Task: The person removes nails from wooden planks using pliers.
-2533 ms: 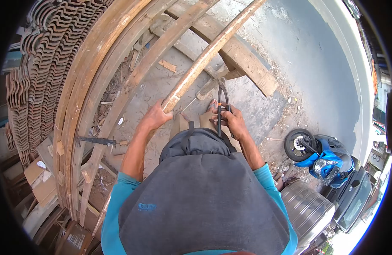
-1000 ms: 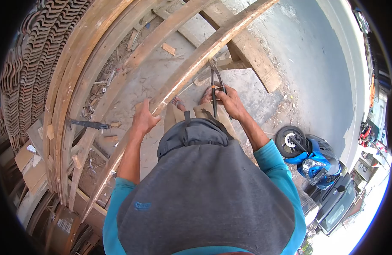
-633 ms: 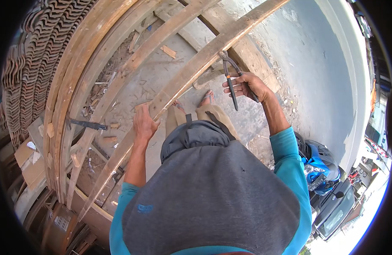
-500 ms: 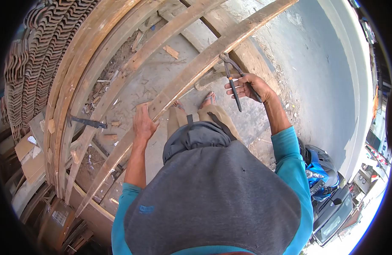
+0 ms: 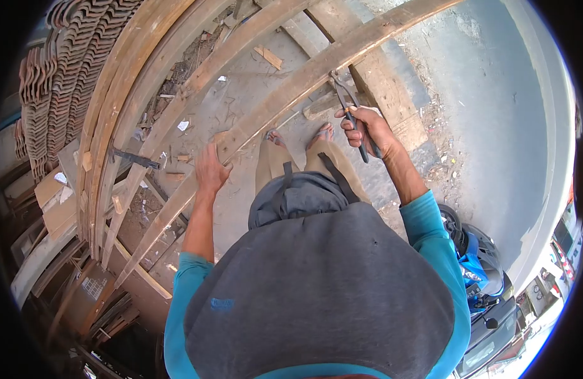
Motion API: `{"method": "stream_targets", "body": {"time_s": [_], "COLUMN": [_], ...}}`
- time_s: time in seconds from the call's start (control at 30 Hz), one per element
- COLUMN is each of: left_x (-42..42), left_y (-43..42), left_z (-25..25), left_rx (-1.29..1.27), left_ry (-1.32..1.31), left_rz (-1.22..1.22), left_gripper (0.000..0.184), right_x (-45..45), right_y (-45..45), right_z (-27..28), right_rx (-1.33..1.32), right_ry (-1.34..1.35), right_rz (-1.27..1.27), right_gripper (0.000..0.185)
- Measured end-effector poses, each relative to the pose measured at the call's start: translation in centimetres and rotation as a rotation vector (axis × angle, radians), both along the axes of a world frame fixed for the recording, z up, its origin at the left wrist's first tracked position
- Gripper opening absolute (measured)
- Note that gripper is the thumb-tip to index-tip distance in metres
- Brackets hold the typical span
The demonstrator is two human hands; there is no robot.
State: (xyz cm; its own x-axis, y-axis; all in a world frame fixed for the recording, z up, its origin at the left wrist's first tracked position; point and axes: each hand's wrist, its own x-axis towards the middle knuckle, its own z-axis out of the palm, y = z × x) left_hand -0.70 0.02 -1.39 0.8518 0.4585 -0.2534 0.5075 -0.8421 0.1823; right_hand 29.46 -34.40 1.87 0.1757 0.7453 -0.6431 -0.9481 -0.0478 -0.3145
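Note:
My left hand (image 5: 210, 169) is wrapped over the edge of a long wooden beam (image 5: 272, 106) that slants across in front of me. In my right hand (image 5: 372, 131) is a pair of pincers (image 5: 343, 88) with dark handles, the fingers closed round them. The pincers' jaws are at the lower edge of the beam; whether they grip a nail there is too small to tell. A hammer (image 5: 136, 159) with a dark handle rests on the beams to the left.
More long beams (image 5: 124, 114) stand side by side at left, near stacked roof tiles (image 5: 83, 69). A thick timber (image 5: 389, 95) lies crosswise under the beam. Wood scraps (image 5: 268, 57) litter the concrete floor (image 5: 228, 208). A blue motorbike (image 5: 473, 259) is parked behind right.
My right fingers have closed round the pincers, and the handles have come closer together. The jaws remain at the beam's edge. My left hand keeps its hold while the view shifts slightly.

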Motion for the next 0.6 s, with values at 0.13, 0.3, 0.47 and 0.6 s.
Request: {"method": "stream_targets", "body": {"time_s": [0.13,0.3,0.47,0.6], "left_x": [0.5,2.2,1.8,1.1], "left_y": [0.9,2.1,2.3,2.0], "left_z": [0.2,2.5,2.4,1.0], "left_rx": [-0.055,-0.231,-0.296,-0.238], "left_ry": [0.015,0.072,0.054,0.011], "left_rz": [-0.016,0.015,0.011,0.013], "left_gripper": [0.075,0.070,0.066,0.064], "right_x": [-4.4,-9.0,-8.7,-5.4], "right_y": [3.8,8.3,3.8,2.1], "right_z": [-0.4,-7.9,-3.0,2.7], "right_rx": [-0.176,-0.552,-0.421,-0.453], "right_ry": [-0.196,-0.935,-0.756,-0.696], "right_rz": [-0.235,-0.146,-0.061,-0.011], "right_gripper": [0.035,0.031,0.033,0.037]}}
